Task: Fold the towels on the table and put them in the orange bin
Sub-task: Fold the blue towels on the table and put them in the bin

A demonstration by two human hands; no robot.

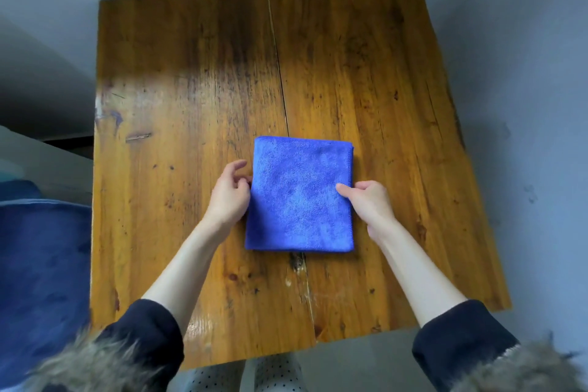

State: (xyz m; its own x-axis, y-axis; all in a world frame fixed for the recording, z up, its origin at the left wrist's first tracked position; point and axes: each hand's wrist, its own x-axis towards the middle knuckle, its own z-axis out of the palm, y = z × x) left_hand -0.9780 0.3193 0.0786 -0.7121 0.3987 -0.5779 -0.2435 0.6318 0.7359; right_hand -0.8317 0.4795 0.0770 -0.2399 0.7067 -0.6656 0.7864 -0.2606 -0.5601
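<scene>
A folded blue towel (299, 197) lay flat on the wooden counter (191, 73) - midway between the left and right edges, slightly toward the near edge. The right hand (370, 204) pinched the towel's right edge. The left hand (229, 197) touched the left edge with fingers curled - whether it gripped, I cannot tell. Dark blue fabric (41, 264) sat beyond the counter's left edge.

Soft even daylight; glare on table (152, 99) left side (fisheye bending edges), bottom corners blurred.
</scene>
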